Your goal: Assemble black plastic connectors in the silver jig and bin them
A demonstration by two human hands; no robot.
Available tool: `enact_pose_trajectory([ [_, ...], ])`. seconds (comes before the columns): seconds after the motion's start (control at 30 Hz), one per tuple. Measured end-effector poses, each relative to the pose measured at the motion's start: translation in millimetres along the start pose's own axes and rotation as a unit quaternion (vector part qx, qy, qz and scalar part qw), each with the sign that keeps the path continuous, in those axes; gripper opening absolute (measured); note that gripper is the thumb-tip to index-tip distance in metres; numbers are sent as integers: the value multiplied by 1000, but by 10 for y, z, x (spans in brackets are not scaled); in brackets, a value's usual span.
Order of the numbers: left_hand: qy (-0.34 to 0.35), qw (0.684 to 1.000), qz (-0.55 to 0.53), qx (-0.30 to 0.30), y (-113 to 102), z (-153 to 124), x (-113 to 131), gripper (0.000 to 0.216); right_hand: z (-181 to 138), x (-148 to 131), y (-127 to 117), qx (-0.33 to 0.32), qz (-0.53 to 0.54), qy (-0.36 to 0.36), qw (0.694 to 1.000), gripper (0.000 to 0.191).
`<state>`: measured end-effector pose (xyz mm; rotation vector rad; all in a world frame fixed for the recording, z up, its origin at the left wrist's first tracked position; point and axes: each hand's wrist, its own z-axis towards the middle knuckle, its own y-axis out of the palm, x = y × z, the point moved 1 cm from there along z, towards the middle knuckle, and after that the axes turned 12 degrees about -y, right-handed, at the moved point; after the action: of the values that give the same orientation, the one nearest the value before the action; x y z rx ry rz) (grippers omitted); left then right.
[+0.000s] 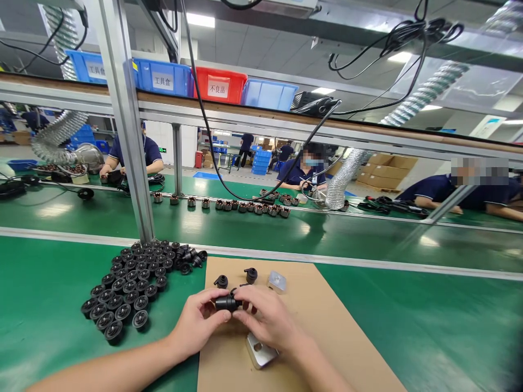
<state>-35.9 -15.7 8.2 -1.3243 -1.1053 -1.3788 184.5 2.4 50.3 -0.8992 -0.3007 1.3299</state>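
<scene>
Between both hands lies a small black cylindrical pump-like part (224, 303), held sideways above the cardboard sheet (318, 337). My left hand (199, 321) grips its left end with thumb and fingers. My right hand (267, 316) pinches its right end, where the fingers hide some of it. Just beyond the hands, two black spouted parts (251, 275) sit on the cardboard. A square metal block (277, 281) lies to their right. Under my right hand is another metal block (258, 356) with a hole, partly covered by the hand.
Many round black parts (122, 312) stand in rows on the green table at left, with a small pile of spouted black parts (190, 258) behind. A metal post (126, 125) rises there. Copper-wound motor cores (245, 207) line the conveyor. Co-workers (292, 171) sit across.
</scene>
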Motion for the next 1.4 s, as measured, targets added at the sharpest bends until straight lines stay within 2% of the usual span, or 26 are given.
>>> enact_pose_trajectory([
  [0.23, -4, 999, 34, 22, -16, 13, -18, 40, -9, 9, 22, 29, 8, -30, 999, 18],
  [0.43, 36, 995, 89, 31, -8, -20, 48, 31, -21, -13, 33, 6, 36, 50, 998, 19],
  [0.67, -10, 1000, 8, 6, -8, 5, 4, 38, 31, -82, -2, -54, 19, 60, 997, 27],
  [0.77, -8, 999, 44, 5, -2, -12, -10, 37, 35, -88, 40, -57, 0, 103, 993, 8],
  [0.8, -8, 999, 52, 1, 3, -17, -14, 38, 33, -85, 46, -57, -7, 110, 992, 23],
  [0.87, -14, 999, 37, -13, 12, -16, -23, 39, 30, -73, 26, -47, -13, 119, 992, 46],
  [0.9, -22, 999, 18, -19, 15, -8, -28, 40, 28, -64, -3, -34, -8, 122, 992, 49],
  [0.93, -30, 999, -2, -23, 18, 2, -33, 40, 27, -55, -38, -24, 4, 121, 992, 47],
  [1.03, -39, 998, -42, -20, 20, 39, -45, 42, 23, -34, -115, -8, 55, 82, 995, 25],
  [1.13, -37, 998, -49, -9, 16, 42, -58, 46, 6, -22, -54, -3, 87, 44, 995, 36],
  [1.3, 36, 999, 3, 5, -3, -15, -43, 46, -45, 8, 148, 60, 122, 143, 980, 31],
  [1.4, 18, 1000, -7, 6, -17, -19, -45, 47, -54, 20, 152, 74, 135, 151, 976, 30],
])
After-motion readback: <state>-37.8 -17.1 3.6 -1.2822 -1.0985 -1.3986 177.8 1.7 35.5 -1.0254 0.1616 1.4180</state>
